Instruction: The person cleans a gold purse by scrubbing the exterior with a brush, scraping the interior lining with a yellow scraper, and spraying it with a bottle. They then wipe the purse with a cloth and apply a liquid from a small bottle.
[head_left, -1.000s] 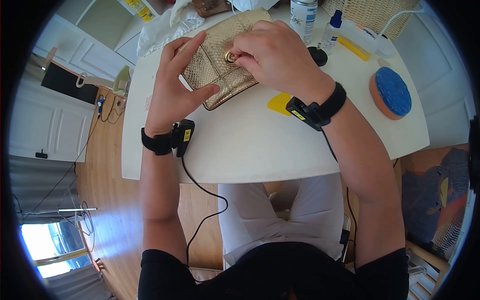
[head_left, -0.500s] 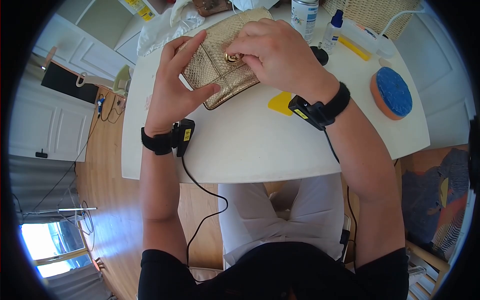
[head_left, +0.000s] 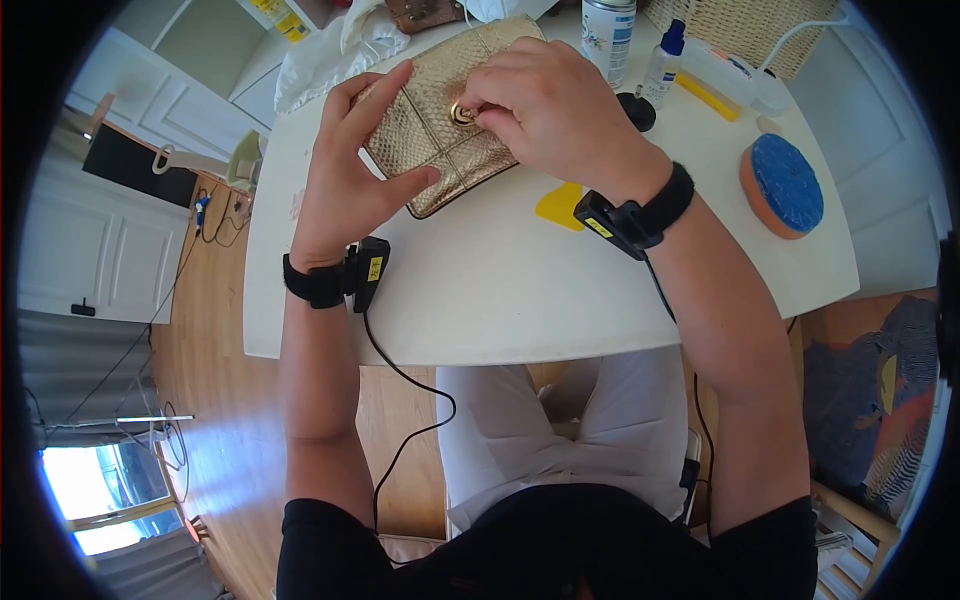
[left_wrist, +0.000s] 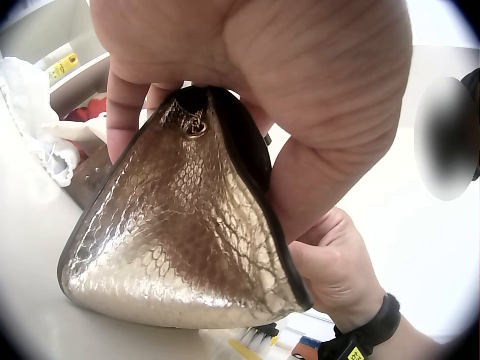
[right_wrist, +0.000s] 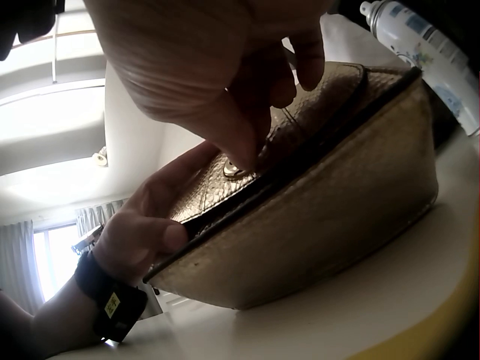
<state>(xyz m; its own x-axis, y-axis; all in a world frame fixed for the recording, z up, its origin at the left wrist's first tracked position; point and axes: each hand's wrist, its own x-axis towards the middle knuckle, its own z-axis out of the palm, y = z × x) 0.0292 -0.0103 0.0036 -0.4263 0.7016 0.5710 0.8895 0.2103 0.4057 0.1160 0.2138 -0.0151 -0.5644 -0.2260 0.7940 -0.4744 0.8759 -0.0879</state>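
Note:
A gold handbag (head_left: 435,80) with a snakeskin texture and dark edging stands on the white table. My left hand (head_left: 350,190) grips its left end, the thumb low on the near side and the fingers spread over the top and far side. In the left wrist view that end of the bag (left_wrist: 172,247) shows a small metal ring near its top. With thumb and fingertips my right hand (head_left: 565,120) pinches the round gold clasp (head_left: 459,115) on the flap. From the right wrist, the clasp (right_wrist: 235,169) is partly covered by the thumb.
A spray can (head_left: 607,40), a small blue-capped bottle (head_left: 660,68) and a clear box (head_left: 715,75) stand behind the right hand. Farther right lies a round blue-and-orange sponge (head_left: 785,188). A yellow piece (head_left: 561,207) lies under the right wrist; white cloth (head_left: 330,65) is at the back left.
The right fingers lifted and shifted a little on the clasp half a second ago, then came back to pinch it. The left hand and the bag have stayed put.

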